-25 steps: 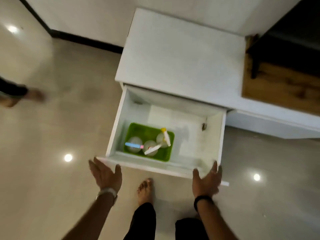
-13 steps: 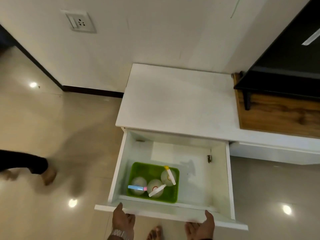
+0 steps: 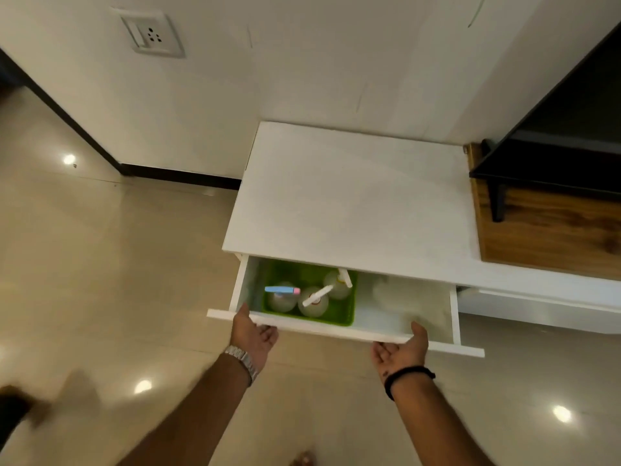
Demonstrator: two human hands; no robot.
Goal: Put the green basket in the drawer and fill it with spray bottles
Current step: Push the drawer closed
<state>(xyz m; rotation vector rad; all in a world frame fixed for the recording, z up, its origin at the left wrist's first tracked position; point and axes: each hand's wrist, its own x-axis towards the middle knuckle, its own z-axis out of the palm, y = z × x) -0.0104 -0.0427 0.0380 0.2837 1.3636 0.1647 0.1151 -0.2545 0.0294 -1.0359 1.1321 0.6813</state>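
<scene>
The green basket (image 3: 339,315) sits in the left half of the white drawer (image 3: 336,329), which is about half pushed in under the cabinet top. Three clear spray bottles stand in it: one with a blue and pink nozzle (image 3: 281,290), one with a white nozzle (image 3: 316,297), one with a yellow-tipped nozzle (image 3: 341,280). My left hand (image 3: 252,334) presses the drawer front near its left end, thumb on the top edge. My right hand (image 3: 401,348) cups the front edge further right, thumb over the rim.
The white cabinet top (image 3: 349,203) is bare. A wooden and black unit (image 3: 551,216) stands on its right end. A wall socket (image 3: 151,33) is up left. Glossy tile floor (image 3: 100,264) lies left and below. A blurred dark shape (image 3: 16,412) shows at lower left.
The drawer has slid inward; the basket's back edge now lies under the cabinet top. Both hands followed the drawer front forward. The other person's foot moved toward the lower left.
</scene>
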